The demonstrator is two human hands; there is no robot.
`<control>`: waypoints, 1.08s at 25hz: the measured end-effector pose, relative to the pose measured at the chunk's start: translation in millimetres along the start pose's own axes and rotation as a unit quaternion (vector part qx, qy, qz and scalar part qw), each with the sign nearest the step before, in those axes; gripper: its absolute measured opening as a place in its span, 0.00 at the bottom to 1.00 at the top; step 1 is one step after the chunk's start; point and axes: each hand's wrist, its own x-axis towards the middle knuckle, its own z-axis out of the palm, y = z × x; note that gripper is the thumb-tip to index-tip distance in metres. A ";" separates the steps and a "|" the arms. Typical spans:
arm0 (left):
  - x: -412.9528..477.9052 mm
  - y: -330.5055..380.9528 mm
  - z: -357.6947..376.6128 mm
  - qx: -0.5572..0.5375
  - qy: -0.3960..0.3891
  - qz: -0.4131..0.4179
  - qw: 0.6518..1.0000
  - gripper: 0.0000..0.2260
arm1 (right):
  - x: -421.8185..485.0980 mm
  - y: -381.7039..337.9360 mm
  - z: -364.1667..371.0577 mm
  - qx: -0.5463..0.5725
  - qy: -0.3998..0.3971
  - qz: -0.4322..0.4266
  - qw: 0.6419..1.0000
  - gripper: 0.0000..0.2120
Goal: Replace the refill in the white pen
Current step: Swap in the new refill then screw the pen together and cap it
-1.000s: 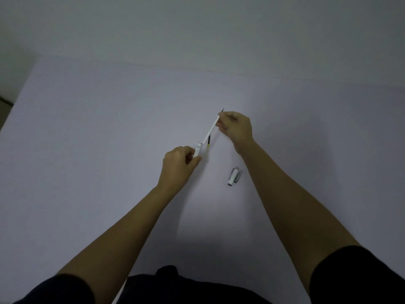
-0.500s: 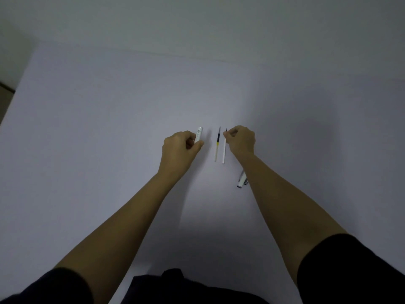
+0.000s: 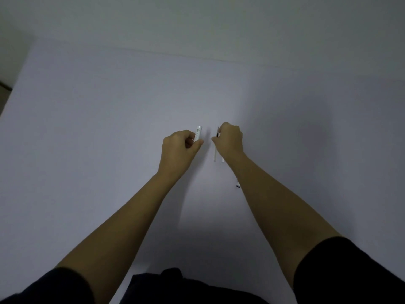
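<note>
My left hand [image 3: 182,148] is closed around the white pen barrel [image 3: 198,133], whose upper end sticks out above the thumb. My right hand [image 3: 230,141] rests on the table just to the right. Its thumb and fingertips pinch a thin refill [image 3: 215,153] that has a dark tip and lies flat, pointing away from me. A second white refill [image 3: 223,160] lies beside it, mostly hidden under the hand. The pen cap [image 3: 237,184] lies nearer to me, mostly hidden behind my right forearm.
The work surface is a plain pale table [image 3: 109,128]; its far edge meets a wall and its left edge drops off at the frame's left. My dark sleeves and clothing fill the bottom of the view.
My right hand pulled a refill out of the barrel and laid it beside the other. It then shifted left and closed on the dark-tipped refill. My left hand stayed put, holding the barrel.
</note>
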 end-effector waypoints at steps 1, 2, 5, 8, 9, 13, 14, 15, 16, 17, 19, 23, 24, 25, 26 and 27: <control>-0.2 -0.2 -0.9 0.000 0.002 0.000 1.000 0.08 | -1.1 -1.8 2.5 -0.016 -0.002 0.004 1.000 0.10; -0.2 -0.7 -2.3 0.002 0.004 -0.001 1.000 0.08 | -2.3 -3.1 4.8 -0.020 -0.003 0.010 1.000 0.09; 0.0 -1.8 -9.3 0.005 0.006 -0.001 1.000 0.08 | -4.9 -7.1 4.6 0.026 -0.004 0.044 0.999 0.10; -0.5 -2.7 -17.7 0.014 0.009 0.004 1.000 0.08 | -7.4 -12.4 -11.8 0.180 -0.011 0.082 0.980 0.13; -3.1 -3.0 -20.6 0.014 0.009 0.009 1.000 0.08 | -11.9 -13.9 -19.9 0.263 -0.016 0.086 0.961 0.12; -27.7 2.9 -26.0 0.021 -0.012 0.046 0.999 0.08 | -42.3 -9.9 -55.2 0.502 -0.002 0.058 0.863 0.09; -34.8 5.8 -25.9 0.023 -0.021 0.053 0.998 0.09 | -50.7 -8.3 -63.0 0.527 0.004 0.047 0.849 0.08; -40.6 8.5 -25.3 0.026 -0.028 0.057 0.998 0.09 | -57.4 -7.9 -69.6 0.543 0.010 0.041 0.839 0.07; -45.9 11.6 -24.7 0.028 -0.031 0.059 0.997 0.09 | -63.8 -8.1 -75.9 0.552 0.016 0.036 0.833 0.07; -52.0 15.9 -24.7 0.029 -0.029 0.063 0.997 0.09 | -71.6 -8.5 -82.1 0.557 0.023 0.031 0.829 0.07; -61.2 24.4 -25.6 0.028 -0.018 0.071 0.997 0.09 | -85.0 -11.3 -93.1 0.563 0.027 0.020 0.826 0.07; -73.7 38.3 -30.9 0.036 -0.002 0.080 0.996 0.10 | -104.6 -16.9 -109.0 0.571 0.027 -0.008 0.820 0.06; -75.3 40.5 -32.4 0.039 0.003 0.082 0.996 0.10 | -107.5 -17.9 -111.8 0.574 0.027 -0.013 0.818 0.06; -76.9 42.4 -33.9 0.042 0.006 0.084 0.996 0.10 | -109.9 -18.7 -114.4 0.576 0.029 -0.017 0.817 0.07; -78.9 44.7 -35.4 0.045 0.007 0.089 0.995 0.10 | -112.2 -19.1 -116.7 0.574 0.031 -0.022 0.818 0.07; -80.9 46.8 -37.0 0.047 0.008 0.095 0.994 0.10 | -114.4 -19.4 -118.8 0.570 0.033 -0.028 0.820 0.08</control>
